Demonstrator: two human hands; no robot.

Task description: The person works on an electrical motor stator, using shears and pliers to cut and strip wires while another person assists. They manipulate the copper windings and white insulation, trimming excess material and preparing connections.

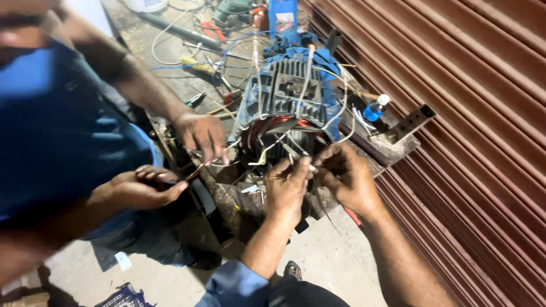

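Note:
A blue finned electric motor (290,91) lies on a cluttered workbench, its open end showing copper windings (278,126) and several white-sleeved leads. My left hand (286,187) and my right hand (346,176) meet just below the open end, both pinching the tip of one white-sleeved lead (312,168). A co-worker in a blue shirt stands at the left. One of that person's hands (202,135) touches the wires at the motor's left side. The other hand (142,186) holds a thin dark tool.
A small water bottle (375,108) with a blue label stands right of the motor by a metal bracket (414,121). Screwdrivers, pliers and cables litter the bench behind. A brown ribbed metal shutter (478,142) fills the right side. Concrete floor lies below.

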